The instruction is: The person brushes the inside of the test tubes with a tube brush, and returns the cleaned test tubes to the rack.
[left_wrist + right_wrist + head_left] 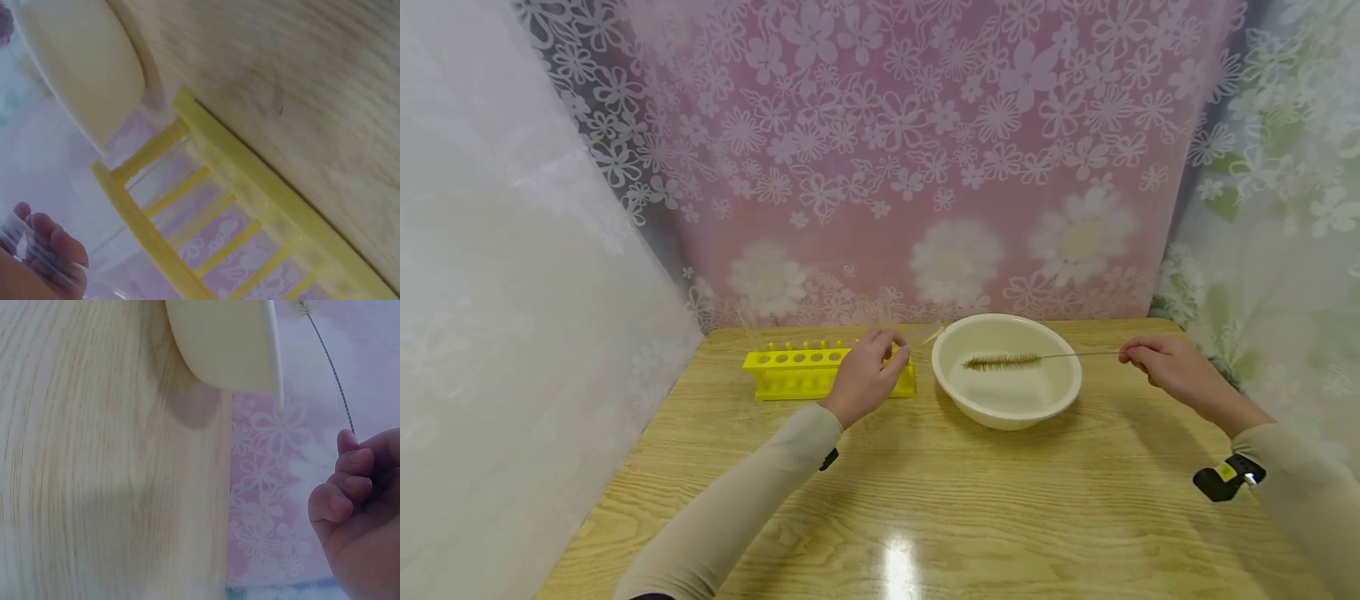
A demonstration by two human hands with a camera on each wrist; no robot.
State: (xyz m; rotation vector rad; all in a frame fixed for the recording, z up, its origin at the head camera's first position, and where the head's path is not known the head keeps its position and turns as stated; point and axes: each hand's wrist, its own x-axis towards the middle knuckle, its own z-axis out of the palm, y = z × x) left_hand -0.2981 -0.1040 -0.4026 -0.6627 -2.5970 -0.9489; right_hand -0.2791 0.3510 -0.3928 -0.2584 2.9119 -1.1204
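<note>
In the head view my left hand [867,379] is over the right end of a yellow test tube rack [797,360]. Its curled fingers grip a clear test tube [26,242], seen in the left wrist view above the rack's upper bar; its outline is faint. My right hand [1172,371] pinches the thin twisted wire handle [334,369] of a test tube brush. The brush's tan bristles [1002,362] lie level over a cream bowl [1007,421], the wire crossing its right rim.
Faint clear tubes [749,329] stand at the rack's left end. A small pale stick-like thing [934,335] shows between rack and bowl. All stand toward the back of the wooden table [970,508], before a flowered pink curtain [910,167]; white sheets hang at both sides.
</note>
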